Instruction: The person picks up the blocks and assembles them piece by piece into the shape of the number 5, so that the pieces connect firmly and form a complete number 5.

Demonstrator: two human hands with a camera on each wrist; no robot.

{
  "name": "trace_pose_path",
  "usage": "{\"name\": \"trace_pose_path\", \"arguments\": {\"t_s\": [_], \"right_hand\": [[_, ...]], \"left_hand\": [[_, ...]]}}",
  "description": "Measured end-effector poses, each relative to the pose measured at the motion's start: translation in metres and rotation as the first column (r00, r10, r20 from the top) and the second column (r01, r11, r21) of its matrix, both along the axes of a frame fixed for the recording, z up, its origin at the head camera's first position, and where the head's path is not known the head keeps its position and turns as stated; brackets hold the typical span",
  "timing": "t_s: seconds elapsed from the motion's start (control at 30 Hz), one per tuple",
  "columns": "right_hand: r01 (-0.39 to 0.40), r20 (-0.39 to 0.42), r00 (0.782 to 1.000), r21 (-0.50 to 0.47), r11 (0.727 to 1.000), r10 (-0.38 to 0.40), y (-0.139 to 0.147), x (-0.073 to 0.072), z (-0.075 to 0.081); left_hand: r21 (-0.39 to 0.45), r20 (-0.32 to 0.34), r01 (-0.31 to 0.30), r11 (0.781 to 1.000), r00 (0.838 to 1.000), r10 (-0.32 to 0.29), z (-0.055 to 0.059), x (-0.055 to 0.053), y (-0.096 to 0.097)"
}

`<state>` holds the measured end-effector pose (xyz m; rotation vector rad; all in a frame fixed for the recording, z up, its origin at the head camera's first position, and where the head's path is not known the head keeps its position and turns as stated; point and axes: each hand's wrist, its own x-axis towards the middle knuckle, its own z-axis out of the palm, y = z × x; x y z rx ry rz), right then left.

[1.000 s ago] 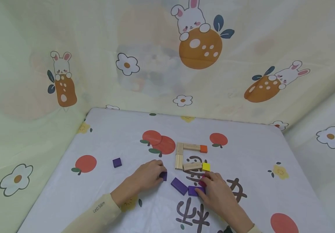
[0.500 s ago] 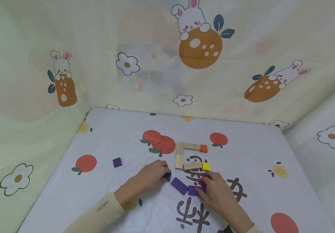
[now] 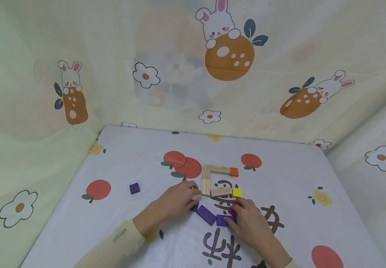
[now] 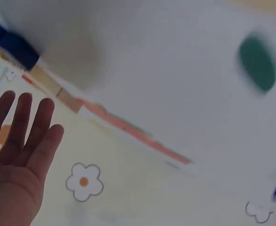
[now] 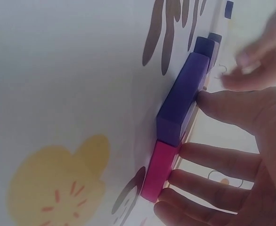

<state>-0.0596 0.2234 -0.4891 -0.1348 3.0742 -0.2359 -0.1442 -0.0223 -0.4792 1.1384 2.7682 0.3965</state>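
My left hand (image 3: 174, 199) hovers beside a small purple block (image 3: 194, 207); in the left wrist view its fingers (image 4: 36, 125) are extended and hold nothing. My right hand (image 3: 253, 223) touches two blocks that meet end to end. Its thumb rests against a purple block (image 5: 182, 99), while its other fingers lie along a magenta block (image 5: 159, 172), mostly hidden by the hand in the head view. Between the small block and the one at my thumb, another purple block (image 3: 206, 215) lies at a slant, forming a bent row.
Beyond the hands, plain wooden blocks (image 3: 206, 186) form an open-sided outline, with an orange block (image 3: 234, 172) and a yellow block (image 3: 237, 192) at its right ends. A lone purple block (image 3: 134, 188) lies to the left. A patterned curtain (image 3: 166, 96) rises behind the table (image 3: 119, 149).
My left hand has slid the small purple block right to the slanted one, then let go and lifted slightly away. The right hand stays in place.
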Motion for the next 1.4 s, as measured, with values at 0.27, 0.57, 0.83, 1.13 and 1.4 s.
{"name": "trace_pose_path", "arguments": {"t_s": [0.27,0.57,0.83,1.13,1.4], "right_hand": [[0.006,0.033,0.999,-0.002,1.000,-0.006,-0.001,0.003,0.000],[-0.032,0.002,0.999,0.012,0.999,0.032,-0.003,0.004,0.001],[-0.041,-0.034,0.999,0.012,0.999,0.041,-0.001,0.007,-0.002],[-0.044,-0.039,0.998,0.008,0.999,0.045,0.001,0.008,-0.003],[-0.057,-0.072,0.996,-0.002,0.998,0.056,0.002,0.008,-0.003]], "left_hand": [[-0.025,-0.174,0.072,0.997,0.982,-0.075,0.000,-0.024,0.033],[-0.058,-0.163,0.041,0.997,0.985,-0.050,-0.020,-0.028,0.053],[-0.051,-0.172,0.017,0.999,0.985,-0.025,-0.021,-0.023,0.052],[-0.058,-0.150,-0.008,0.998,0.989,0.000,-0.024,-0.025,0.055],[-0.042,-0.115,-0.023,0.999,0.993,0.018,-0.023,-0.026,0.056]]}}
